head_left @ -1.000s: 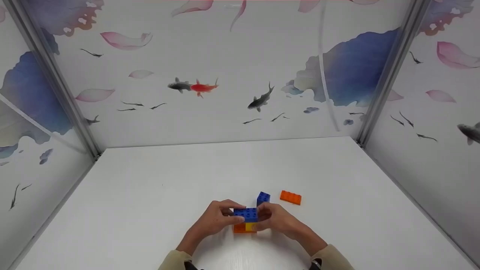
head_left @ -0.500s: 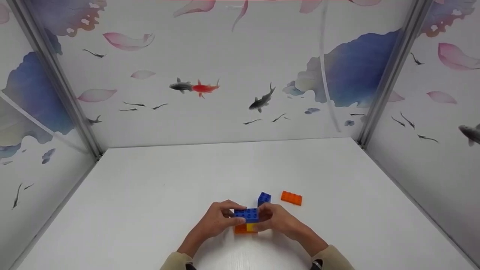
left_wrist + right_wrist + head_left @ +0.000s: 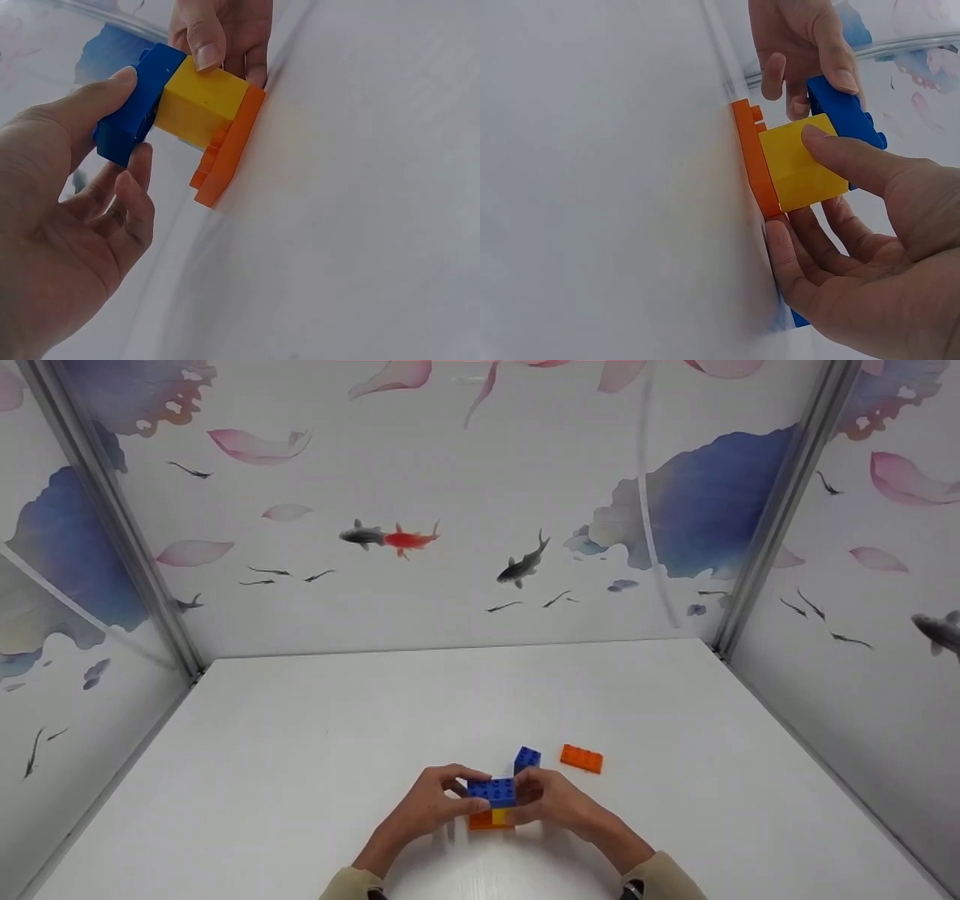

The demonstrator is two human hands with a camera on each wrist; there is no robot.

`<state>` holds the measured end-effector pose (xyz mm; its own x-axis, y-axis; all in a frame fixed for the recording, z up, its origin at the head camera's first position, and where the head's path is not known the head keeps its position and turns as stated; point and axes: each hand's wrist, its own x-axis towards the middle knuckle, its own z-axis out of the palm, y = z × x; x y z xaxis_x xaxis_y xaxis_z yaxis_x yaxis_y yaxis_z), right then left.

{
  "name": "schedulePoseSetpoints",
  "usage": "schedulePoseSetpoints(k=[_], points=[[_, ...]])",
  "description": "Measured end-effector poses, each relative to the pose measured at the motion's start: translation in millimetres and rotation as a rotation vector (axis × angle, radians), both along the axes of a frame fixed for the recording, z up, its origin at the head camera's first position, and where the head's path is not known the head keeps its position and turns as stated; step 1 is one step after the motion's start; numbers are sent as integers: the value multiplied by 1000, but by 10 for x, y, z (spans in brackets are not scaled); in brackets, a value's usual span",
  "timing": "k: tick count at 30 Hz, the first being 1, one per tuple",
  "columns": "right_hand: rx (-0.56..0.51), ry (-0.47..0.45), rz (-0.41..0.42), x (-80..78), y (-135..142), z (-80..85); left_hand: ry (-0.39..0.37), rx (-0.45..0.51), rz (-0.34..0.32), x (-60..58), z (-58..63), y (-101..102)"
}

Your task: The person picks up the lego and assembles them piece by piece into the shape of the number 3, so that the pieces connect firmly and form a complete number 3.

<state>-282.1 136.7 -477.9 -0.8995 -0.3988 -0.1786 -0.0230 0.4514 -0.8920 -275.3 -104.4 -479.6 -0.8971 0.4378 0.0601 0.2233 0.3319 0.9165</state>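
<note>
Forearms [image 3: 611,834]: both reach in from the near edge, beige sleeves [image 3: 354,880] behind them, wrists angled inward so the hands face each other across the stack.
Left hand [image 3: 436,801]: gripping! It pinches the upper blue brick [image 3: 141,105], thumb on the near side, fingers round the far side, the lower fingers curled loosely beneath.
Right hand [image 3: 559,801]: also gripping, thumb flat against the yellow block [image 3: 804,180] and fingers wrapping behind it.
Stack: here it is, between the two hands at the near middle of the surface [image 3: 315,742]; orange plate [image 3: 232,150] at the bottom, yellow block on its right half, upper blue brick across the top, its left part overhanging the plate. Fully pressed down? I can't tell.
Standing blue brick [image 3: 528,757]: just behind the right hand, whose fingers hide its lower part in the head view; whether they touch, I can't say.
Loose orange brick [image 3: 581,759]: lying flat farther right, studs up, apart from everything.
Back wall [image 3: 457,472]: painted fish and petals, well beyond the bricks.
</note>
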Motion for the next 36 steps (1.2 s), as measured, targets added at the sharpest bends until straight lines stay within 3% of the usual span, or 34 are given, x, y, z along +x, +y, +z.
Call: schedulePoseSetpoints(k=[12, 18, 23, 30, 36], points=[[6, 67, 40, 23, 148, 320, 28, 52, -48, -9, 3, -50], [-15, 182, -45, 14, 236, 456, -21, 3, -82, -27, 14, -86], [-23, 271, -131, -21, 275, 467, -80, -39, -61, -52, -5, -108], [20, 205, -246, -190, 217, 362, -158, -13, -38, -52, -22, -134], [58, 143, -291, -298, 152, 266, -183, -12, -30, -44, -8, -129]])
